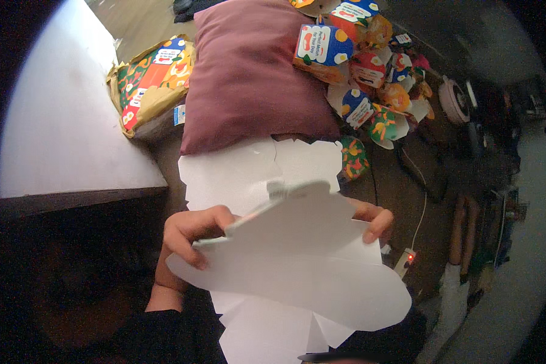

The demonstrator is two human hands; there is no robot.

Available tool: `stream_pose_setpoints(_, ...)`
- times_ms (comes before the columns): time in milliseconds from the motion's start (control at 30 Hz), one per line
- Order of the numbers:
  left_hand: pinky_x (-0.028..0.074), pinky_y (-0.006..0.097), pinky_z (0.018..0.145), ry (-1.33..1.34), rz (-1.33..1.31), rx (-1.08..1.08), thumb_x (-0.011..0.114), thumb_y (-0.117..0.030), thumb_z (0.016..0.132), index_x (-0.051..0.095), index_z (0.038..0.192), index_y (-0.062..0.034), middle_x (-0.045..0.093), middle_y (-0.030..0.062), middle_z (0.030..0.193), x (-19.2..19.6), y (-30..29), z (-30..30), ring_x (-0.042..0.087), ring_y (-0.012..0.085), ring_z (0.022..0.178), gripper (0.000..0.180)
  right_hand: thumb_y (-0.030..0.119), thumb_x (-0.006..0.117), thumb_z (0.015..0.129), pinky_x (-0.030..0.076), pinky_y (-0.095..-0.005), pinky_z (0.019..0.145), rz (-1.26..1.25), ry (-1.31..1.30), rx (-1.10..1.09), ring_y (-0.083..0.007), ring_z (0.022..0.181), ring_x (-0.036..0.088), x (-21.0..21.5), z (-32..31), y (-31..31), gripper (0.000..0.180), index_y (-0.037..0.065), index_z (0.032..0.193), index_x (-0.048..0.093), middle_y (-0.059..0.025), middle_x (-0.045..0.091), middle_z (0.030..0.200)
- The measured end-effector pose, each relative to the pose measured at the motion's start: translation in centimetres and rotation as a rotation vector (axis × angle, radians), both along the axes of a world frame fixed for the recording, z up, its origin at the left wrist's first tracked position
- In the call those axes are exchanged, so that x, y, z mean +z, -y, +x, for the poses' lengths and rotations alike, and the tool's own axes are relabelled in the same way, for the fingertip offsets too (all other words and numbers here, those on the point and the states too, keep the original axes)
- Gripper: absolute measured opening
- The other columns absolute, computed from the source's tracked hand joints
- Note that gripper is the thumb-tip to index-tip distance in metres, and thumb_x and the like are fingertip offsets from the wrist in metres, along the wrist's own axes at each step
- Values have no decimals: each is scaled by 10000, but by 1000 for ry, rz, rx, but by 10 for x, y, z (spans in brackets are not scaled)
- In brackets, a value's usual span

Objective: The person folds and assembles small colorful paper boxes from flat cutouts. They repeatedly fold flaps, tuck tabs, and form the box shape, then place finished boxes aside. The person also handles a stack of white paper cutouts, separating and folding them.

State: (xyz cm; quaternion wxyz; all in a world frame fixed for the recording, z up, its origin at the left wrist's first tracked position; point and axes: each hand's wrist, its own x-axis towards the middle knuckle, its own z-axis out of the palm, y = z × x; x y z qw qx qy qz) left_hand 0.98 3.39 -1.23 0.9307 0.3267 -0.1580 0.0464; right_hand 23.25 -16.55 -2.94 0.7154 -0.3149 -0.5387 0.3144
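Observation:
Between my hands is a white, unprinted-side-up card box blank with curved flaps, raised and tilted toward me. My left hand grips its left edge, fingers bent over the card. At the opposite edge, my right hand pinches the card, its palm hidden behind it. Just beyond lies another flat white card blank, with notched edges, against a maroon cushion. More white card flaps show below the raised piece, close to my body; I cannot tell which blank they belong to.
Colourful printed card boxes are heaped right of the cushion. To its left sits an opened brown paper package of printed card. A white-topped block stands far left. A power strip with a red light and cable lies right. Another person's limb shows beyond.

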Motion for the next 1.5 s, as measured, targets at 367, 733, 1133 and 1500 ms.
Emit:
stream_pose_setpoints(367, 267, 490, 1035, -23, 445, -221, 588, -142, 532, 540, 1211, -20, 382, 337, 1341, 29, -7, 13, 307, 437, 1306, 692, 178, 452, 955, 480, -521, 873, 68, -323, 157, -442, 1036, 570, -6, -13, 8, 143, 38, 940, 475, -326, 562, 1065)
stream_pose_setpoints(733, 391, 336, 910, -531, 262, -49, 629, -91, 507, 471, 1152, 82, 578, 221, 1069, 27, -8, 10, 560, 286, 1025, 686, 98, 503, 927, 556, -404, 718, 135, -473, 311, -347, 866, 646, -12, -6, -1, 120, 0, 858, 496, -312, 596, 961)
stream_pose_setpoints(1133, 448, 356, 856, -714, 1370, 76, 781, -136, 728, 416, 1140, -18, 601, 152, 1029, 101, 1, 43, 582, 223, 988, 563, 260, 625, 860, 485, -391, 824, -206, -831, 198, -251, 987, 572, 25, -19, 1, 291, 21, 955, 490, -223, 564, 1007)
stream_pose_setpoints(1500, 484, 340, 762, -359, 1524, 176, 734, -19, 739, 408, 1149, 0, 615, 143, 959, 94, 4, 39, 621, 250, 871, 525, 343, 427, 960, 403, -309, 624, -470, -543, 145, -159, 658, 474, 48, -12, -12, 391, 41, 728, 516, -77, 512, 714)
